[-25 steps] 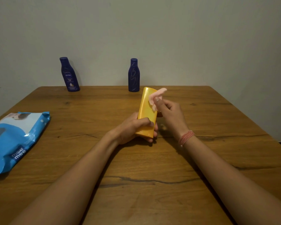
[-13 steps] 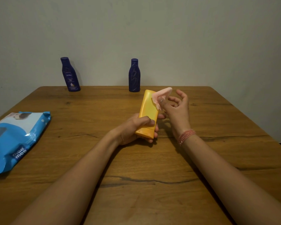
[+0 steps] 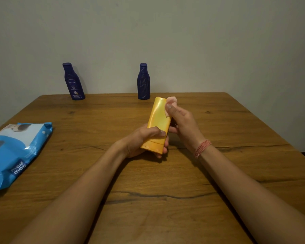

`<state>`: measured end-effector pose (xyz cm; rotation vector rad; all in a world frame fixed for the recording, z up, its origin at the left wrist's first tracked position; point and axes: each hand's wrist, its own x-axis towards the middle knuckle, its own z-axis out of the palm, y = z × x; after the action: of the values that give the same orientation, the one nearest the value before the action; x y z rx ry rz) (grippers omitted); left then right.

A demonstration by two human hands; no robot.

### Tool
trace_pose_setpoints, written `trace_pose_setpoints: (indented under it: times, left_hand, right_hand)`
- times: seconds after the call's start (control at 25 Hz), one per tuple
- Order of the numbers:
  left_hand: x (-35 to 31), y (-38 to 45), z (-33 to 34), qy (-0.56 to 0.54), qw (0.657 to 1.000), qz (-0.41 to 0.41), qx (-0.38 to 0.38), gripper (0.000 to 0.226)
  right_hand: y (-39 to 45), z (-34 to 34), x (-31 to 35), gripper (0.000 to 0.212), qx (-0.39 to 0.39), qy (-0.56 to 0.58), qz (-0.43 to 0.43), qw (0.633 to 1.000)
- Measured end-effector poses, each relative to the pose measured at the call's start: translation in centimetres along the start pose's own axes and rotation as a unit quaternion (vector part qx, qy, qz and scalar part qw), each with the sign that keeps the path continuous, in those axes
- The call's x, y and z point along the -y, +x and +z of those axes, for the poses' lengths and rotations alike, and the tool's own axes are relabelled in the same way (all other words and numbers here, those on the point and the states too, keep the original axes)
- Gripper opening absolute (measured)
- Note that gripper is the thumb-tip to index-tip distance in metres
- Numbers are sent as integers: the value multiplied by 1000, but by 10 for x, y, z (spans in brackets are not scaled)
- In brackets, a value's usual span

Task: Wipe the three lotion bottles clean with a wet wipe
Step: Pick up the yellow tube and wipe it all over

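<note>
Head: right hand [image 3: 182,124] presses wipe [image 3: 171,103].

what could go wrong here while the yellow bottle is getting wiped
The left hand grips only the lower end of the yellow bottle, so pressure from the wipe near its top might lever it loose. The right hand pinches just a small wad, which could slip out. The two blue bottles stand at the table's far edge, easy to topple when reached for.

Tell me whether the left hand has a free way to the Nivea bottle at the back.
Probably not yet: the left hand grips the yellow bottle. The tabletop toward the Nivea bottle looks unobstructed.
</note>
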<state>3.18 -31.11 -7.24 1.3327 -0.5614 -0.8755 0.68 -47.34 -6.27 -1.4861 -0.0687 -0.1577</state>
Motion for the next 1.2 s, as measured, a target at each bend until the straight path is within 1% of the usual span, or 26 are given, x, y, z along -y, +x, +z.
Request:
trace_pose_setpoints:
  times: [0.04, 0.08, 0.16, 0.2, 0.24, 0.28, 0.32, 0.36, 0.4, 0.48, 0.52, 0.6, 0.68, 0.8, 0.92, 1.0, 1.08, 1.12, 1.16, 1.2]
  left_hand:
    - [0, 0, 1, 7, 1000, 1, -1, 36]
    - [-1, 0, 1, 15, 1000, 5, -7, 38]
    - [-2, 2, 2, 20, 999, 14, -33, 51]
    - [-2, 3, 2, 13, 998, 17, -51, 59]
    - [-2, 4, 1, 0, 997, 20, -68, 66]
    - [-1, 6, 0, -15, 996, 27, -81, 70]
    - [0, 7, -1, -27, 995, 38, -92, 73]
    - [1, 9, -2, -36, 992, 52, -106, 75]
    - [3, 11, -3, -44, 989, 68, -125, 74]
    - [6, 15, -7, -72, 980, 93, -163, 68]
    - [8, 16, -10, -91, 975, 102, -174, 66]
    - [9, 16, -15, -120, 970, 120, -176, 63]
    - [9, 15, -16, -119, 963, 135, -202, 60]
    - [6, 14, -20, -134, 940, 160, -270, 58]
    - [5, 13, -26, -158, 916, 179, -321, 64]
    - [5, 13, -27, -146, 917, 182, -322, 58]
    - [4, 14, -23, -119, 925, 184, -310, 43]
    - [3, 15, -21, -117, 926, 187, -306, 38]
    - [3, 14, -20, -116, 923, 185, -316, 40]
    - [2, 13, -19, -114, 916, 179, -341, 49]
  right_hand:
    - [0, 1, -1, 30, -6, -2, 6, 1000]
    - [0, 2, -1, 40, -14, -10, 11, 1000]
    - [3, 3, -5, 64, -40, -28, 17, 999]
    - [4, 3, -6, 69, -62, -40, 19, 997]
    - [5, 2, -8, 66, -91, -58, 20, 994]
    - [6, 0, -9, 55, -120, -77, 19, 990]
    - [7, -4, -10, 40, -147, -97, 10, 984]
    - [7, -7, -9, 27, -161, -118, -5, 980]
    - [6, -9, -8, 27, -162, -148, -35, 975]
    - [3, -10, -7, 45, -141, -233, -113, 955]
    - [1, -7, -7, 48, -123, -282, -149, 940]
    - [-1, -1, -9, 38, -76, -364, -206, 905]
    - [-1, 4, -13, 29, -40, -412, -245, 877]
    - [-1, 8, -15, 29, -11, -427, -258, 867]
    - [-3, 14, -16, 30, 16, -417, -272, 867]
    - [-3, 14, -16, 28, 1, -405, -273, 873]
    - [-1, 9, -15, 27, -37, -395, -259, 881]
    - [0, 6, -15, 27, -51, -394, -255, 882]
    - [0, 5, -14, 28, -56, -396, -257, 880]
    - [-2, 6, -14, 30, -54, -400, -265, 875]
